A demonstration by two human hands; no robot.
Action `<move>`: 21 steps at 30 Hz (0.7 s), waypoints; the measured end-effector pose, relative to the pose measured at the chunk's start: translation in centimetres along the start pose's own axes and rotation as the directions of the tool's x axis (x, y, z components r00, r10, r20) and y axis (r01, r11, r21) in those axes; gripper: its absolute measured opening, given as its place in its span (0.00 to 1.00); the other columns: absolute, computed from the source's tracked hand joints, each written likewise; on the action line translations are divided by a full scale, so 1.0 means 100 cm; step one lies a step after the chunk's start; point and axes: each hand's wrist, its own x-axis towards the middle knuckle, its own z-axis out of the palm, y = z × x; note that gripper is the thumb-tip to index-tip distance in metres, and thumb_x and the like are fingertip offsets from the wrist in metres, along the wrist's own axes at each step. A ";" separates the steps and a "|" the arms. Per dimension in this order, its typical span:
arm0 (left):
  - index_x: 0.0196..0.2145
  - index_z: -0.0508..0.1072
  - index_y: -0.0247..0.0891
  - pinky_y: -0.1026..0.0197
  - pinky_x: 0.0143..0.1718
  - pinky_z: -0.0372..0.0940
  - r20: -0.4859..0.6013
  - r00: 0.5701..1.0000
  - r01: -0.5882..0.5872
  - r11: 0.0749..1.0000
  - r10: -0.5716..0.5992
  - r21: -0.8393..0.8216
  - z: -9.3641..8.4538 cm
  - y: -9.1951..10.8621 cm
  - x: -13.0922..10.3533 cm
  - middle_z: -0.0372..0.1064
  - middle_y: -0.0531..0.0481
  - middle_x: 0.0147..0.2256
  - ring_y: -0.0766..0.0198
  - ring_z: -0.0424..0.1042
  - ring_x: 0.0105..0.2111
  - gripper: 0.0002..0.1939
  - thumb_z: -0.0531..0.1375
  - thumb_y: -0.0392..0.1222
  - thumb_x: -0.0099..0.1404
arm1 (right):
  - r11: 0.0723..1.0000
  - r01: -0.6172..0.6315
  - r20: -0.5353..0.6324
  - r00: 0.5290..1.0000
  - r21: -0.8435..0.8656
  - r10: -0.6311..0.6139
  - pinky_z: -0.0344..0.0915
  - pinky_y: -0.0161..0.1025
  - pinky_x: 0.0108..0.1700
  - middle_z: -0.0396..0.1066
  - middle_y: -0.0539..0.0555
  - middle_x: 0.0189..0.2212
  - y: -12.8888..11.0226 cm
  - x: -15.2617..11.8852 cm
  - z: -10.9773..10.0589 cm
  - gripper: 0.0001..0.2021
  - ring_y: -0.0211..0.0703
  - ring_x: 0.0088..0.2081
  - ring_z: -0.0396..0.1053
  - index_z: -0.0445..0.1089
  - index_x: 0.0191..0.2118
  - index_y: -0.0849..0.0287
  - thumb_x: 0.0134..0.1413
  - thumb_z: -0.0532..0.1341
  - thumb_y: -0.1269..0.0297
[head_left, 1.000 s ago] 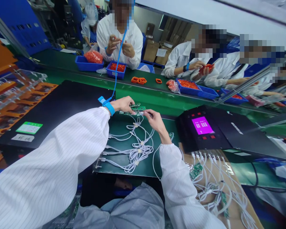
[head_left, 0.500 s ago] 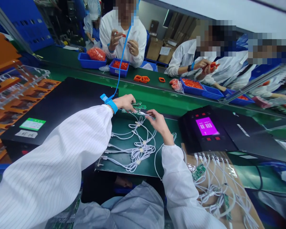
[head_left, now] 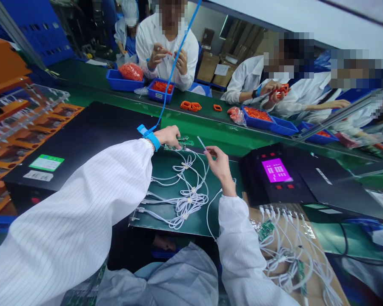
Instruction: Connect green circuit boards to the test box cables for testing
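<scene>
Head view, near to far. Grey fabric (head_left: 166, 280) covers the wearer's lap below a dark-green rectangular worktop (head_left: 198, 223). At right, a brown cardboard sheet (head_left: 252, 207) carries white cables and a green circuit board (head_left: 266, 229). On the worktop lies a tangle of looped white cables (head_left: 190, 202), tied in bundles, with several metal-tipped ends at its left edge.

Near the worktop's far edge, the left hand (head_left: 169, 136), wearing a bright-blue wrist strap (head_left: 151, 139), grasps a small cluster of green circuit boards (head_left: 187, 141) from above; its fingers partly hide them. A white cable meets the boards' near edge. Just to their right, apart from them, the right hand (head_left: 218, 163) pinches a thin, pale, straight strip (head_left: 201, 142) between its fingers, the strip tilted with its free end up and to the left.

Flanking the worktop are a black box with a magenta screen (head_left: 277, 170) at right and a long black case (head_left: 115, 123) bearing a green-and-white label (head_left: 47, 162) at left.

Beyond, blue plastic bins of orange-red parts (head_left: 161, 87) and square orange rings (head_left: 190, 106) rest on a long dark-green counter; co-workers in white coats (head_left: 191, 51) sit behind it, two holding orange-red pieces. Brown cardboard boxes (head_left: 207, 66) stand farthest.
</scene>
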 end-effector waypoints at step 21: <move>0.42 0.75 0.28 0.59 0.31 0.69 0.237 0.965 0.088 0.988 -0.115 0.125 0.011 0.003 0.004 0.76 0.42 0.28 0.55 0.76 0.23 0.18 0.74 0.36 0.55 | 0.989 0.148 0.060 0.987 0.007 -0.148 0.72 0.42 0.42 0.76 0.57 0.38 -0.079 -0.058 0.079 0.15 0.45 0.35 0.73 0.75 0.49 0.56 0.73 0.53 0.57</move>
